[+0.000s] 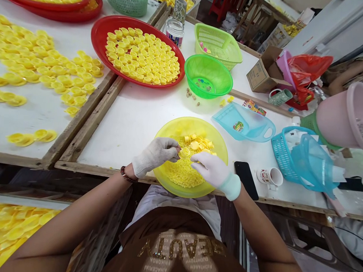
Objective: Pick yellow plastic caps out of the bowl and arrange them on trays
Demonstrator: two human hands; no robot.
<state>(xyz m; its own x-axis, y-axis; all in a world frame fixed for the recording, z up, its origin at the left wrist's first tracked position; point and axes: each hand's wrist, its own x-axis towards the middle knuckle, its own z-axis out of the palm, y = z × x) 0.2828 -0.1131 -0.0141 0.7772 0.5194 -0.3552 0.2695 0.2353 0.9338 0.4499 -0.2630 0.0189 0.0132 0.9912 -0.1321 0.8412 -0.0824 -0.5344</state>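
My left hand [157, 155], in a white glove with bare fingertips, pinches the edge of a small round yellow plastic piece [185, 152]. My right hand [211, 170], in a white glove with a pale green cuff, is close beside it with fingers curled in; what lies between those fingertips is hidden. Both hands are over a yellow basin [170, 129] on the table's front edge. Inside the basin are many tiny yellow pellets [186, 174], with a heap of yellow cup-shaped pieces [200, 142] at the back.
A red tray [98, 38] of yellow cups sits behind, with more yellow cups [38, 67] spread left. Nearby are a green basin [207, 65], a blue scoop [244, 122], a phone [246, 180], a mug [269, 176] and a blue basket [287, 167]. A wooden strip [89, 117] edges the table.
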